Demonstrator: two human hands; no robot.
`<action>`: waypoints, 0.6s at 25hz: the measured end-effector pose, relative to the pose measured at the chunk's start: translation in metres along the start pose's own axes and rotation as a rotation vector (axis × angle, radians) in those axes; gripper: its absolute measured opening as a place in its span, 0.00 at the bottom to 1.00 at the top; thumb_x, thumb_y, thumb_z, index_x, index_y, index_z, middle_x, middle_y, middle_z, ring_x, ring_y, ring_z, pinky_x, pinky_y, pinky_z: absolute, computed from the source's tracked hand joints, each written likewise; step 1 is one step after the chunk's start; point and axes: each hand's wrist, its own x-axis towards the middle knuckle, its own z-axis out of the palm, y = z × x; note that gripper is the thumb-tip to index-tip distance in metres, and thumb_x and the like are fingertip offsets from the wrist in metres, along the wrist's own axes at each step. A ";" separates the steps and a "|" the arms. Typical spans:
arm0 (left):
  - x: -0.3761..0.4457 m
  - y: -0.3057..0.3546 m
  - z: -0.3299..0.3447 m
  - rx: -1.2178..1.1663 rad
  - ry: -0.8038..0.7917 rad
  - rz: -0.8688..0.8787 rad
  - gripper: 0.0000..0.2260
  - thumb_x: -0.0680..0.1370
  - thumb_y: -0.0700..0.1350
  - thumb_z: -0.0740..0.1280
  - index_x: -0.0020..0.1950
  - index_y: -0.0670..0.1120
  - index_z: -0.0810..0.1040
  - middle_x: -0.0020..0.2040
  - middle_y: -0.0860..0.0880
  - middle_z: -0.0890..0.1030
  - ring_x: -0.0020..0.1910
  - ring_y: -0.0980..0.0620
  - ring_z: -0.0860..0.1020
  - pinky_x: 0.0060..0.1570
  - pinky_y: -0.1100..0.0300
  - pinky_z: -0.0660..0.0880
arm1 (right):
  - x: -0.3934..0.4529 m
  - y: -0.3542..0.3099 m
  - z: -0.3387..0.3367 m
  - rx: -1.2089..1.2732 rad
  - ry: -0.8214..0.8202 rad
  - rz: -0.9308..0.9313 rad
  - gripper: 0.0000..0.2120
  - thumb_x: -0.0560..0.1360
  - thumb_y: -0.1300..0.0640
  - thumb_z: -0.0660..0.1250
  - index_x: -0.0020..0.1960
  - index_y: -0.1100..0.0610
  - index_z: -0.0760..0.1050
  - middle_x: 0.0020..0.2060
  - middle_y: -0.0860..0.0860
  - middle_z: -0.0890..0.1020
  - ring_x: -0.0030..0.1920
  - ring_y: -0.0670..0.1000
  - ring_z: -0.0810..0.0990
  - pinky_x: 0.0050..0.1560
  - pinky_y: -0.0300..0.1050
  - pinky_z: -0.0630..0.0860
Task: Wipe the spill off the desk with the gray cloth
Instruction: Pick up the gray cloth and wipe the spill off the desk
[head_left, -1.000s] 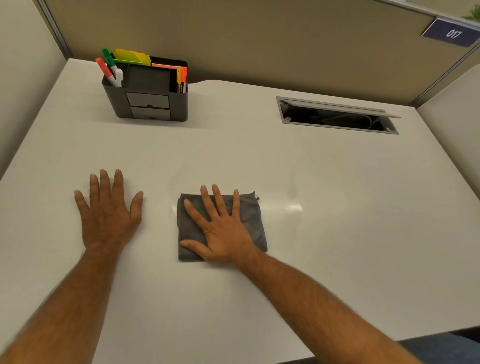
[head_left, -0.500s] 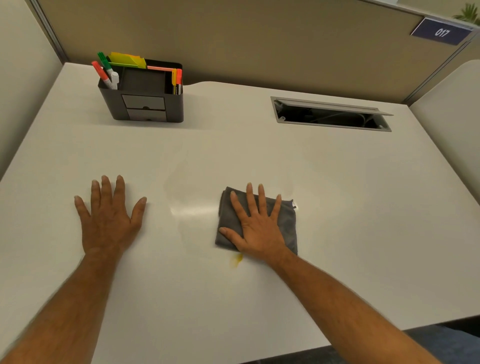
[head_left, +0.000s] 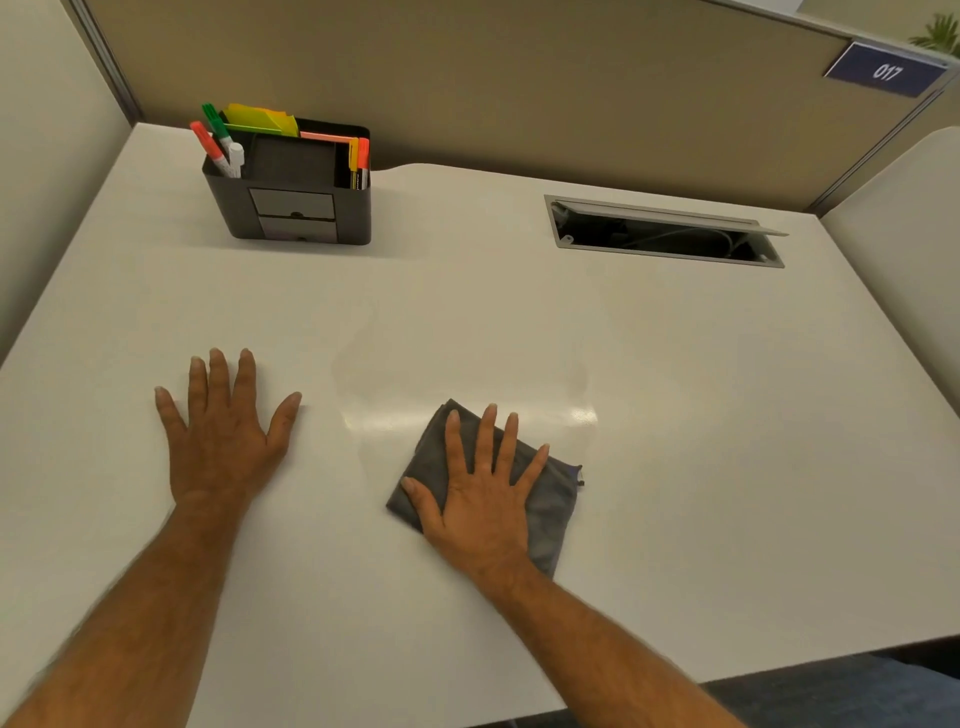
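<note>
I see right hand (head_left: 480, 512) flat on gray cloth (head_left: 550, 506), fingers (head_left: 485, 436) spread, damp sheen just beyond fingertips up-left, left hand (head_left: 223, 441) flat on bench (head_left: 701, 467).

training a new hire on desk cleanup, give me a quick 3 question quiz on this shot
1. True or false: the right hand lies flat, fingers spread, on the gray cloth.
2. Multiple choice: the left hand is A) holding a marker, B) resting palm down on the bare desk, C) lifting the organizer.
3. Fill in: the open cable hatch is set into the desk's far ____ side.

Key: 1 true; 2 B; 3 right.
</note>
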 end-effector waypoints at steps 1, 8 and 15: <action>0.000 0.000 0.000 0.000 0.003 0.002 0.38 0.78 0.69 0.44 0.82 0.47 0.54 0.82 0.40 0.57 0.81 0.42 0.52 0.76 0.37 0.41 | 0.002 -0.010 -0.001 0.024 0.002 0.004 0.42 0.77 0.25 0.43 0.83 0.47 0.42 0.82 0.59 0.42 0.80 0.64 0.36 0.72 0.78 0.36; 0.000 -0.001 0.000 -0.005 0.010 0.008 0.38 0.79 0.68 0.44 0.82 0.47 0.54 0.81 0.40 0.57 0.81 0.42 0.52 0.76 0.36 0.42 | -0.014 -0.004 -0.019 0.586 0.332 -0.153 0.32 0.75 0.36 0.66 0.76 0.48 0.69 0.77 0.56 0.65 0.79 0.55 0.58 0.77 0.57 0.54; 0.000 -0.003 0.002 -0.004 0.034 0.015 0.37 0.79 0.67 0.46 0.81 0.46 0.56 0.81 0.39 0.60 0.81 0.41 0.54 0.76 0.36 0.43 | -0.043 0.026 0.000 0.048 0.251 -0.551 0.16 0.69 0.56 0.74 0.57 0.55 0.84 0.47 0.50 0.84 0.46 0.53 0.80 0.46 0.48 0.80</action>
